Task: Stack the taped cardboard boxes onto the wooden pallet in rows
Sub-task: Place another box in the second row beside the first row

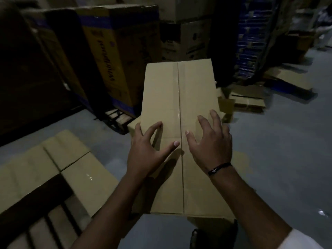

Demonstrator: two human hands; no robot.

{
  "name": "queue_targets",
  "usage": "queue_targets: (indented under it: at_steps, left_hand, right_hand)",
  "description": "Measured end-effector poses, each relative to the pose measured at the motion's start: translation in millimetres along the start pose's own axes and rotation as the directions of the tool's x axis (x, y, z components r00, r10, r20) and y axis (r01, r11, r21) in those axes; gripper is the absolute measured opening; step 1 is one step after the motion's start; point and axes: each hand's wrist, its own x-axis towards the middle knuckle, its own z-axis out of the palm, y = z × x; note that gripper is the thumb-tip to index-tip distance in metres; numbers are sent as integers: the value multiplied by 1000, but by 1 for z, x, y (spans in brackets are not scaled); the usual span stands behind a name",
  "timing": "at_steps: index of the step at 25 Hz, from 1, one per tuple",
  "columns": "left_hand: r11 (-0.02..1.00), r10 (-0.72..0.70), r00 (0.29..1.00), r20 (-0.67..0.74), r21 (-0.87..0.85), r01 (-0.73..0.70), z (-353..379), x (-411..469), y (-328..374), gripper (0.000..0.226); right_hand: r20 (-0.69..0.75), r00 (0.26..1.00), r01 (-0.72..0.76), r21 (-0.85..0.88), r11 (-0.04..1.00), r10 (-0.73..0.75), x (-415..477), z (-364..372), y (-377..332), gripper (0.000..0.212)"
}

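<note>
So the long tan cardboard box [167,97] with a strip of clear tape down its centre seam is right in the middle, lying lengthwise away from the person. It seems to sit on top of more cardboard; you can see a darker bit poking out under its near end.

Both hands are over its near half. The left hand [149,150] is at the left edge, fingers [158,125] spread and released, thumb pointing at the seam. The right hand [210,142] is over the right side of the top, fingers also splayed and loose, not grasping anything. Can't really tell if the palms are pressing down or just hovering. There's a black cord bracelet [219,168] on the right wrist.

Down to the left is a row of matching tan taped boxes [75,169] packed side by side, with the dark slats of what looks like the wooden pallet [41,198] in the near corner.

All of it is on a grey concrete floor [278,159]. Further back there's a tall brown carton with blue bands [116,56], and flattened cardboard sheets [248,99] lie off to the right. Pretty dim lighting overall.
</note>
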Motion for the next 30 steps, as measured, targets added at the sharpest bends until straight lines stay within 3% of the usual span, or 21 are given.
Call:
queue_targets:
  at_steps: [7,14,20,26,30]
  left_hand:
    - [951,-263,944,-199,114,289,-121,-120,-80,87]
    - [819,-482,796,-366,135,558,-192,-215,-145,82]
    - [672,-662,650,-375,88,735,-213,-244,-207,90]
    - [464,-825,444,-350,29,885,-221,-225,-272,111]
    - [248,-937,248,-244,34,968,-227,-200,-316,133]
  right_hand:
    - [225,921,265,235,935,-318,-86,46,-125,66]
    - [420,697,434,398,808,-581,-156,98,-226,78]
    - [483,556,513,441,737,-676,-186,154,-284,78]
    - [586,404,531,475,702,-703,-187,226,-336,82]
    - [644,305,535,493,685,-702,-185,266,-366,83]
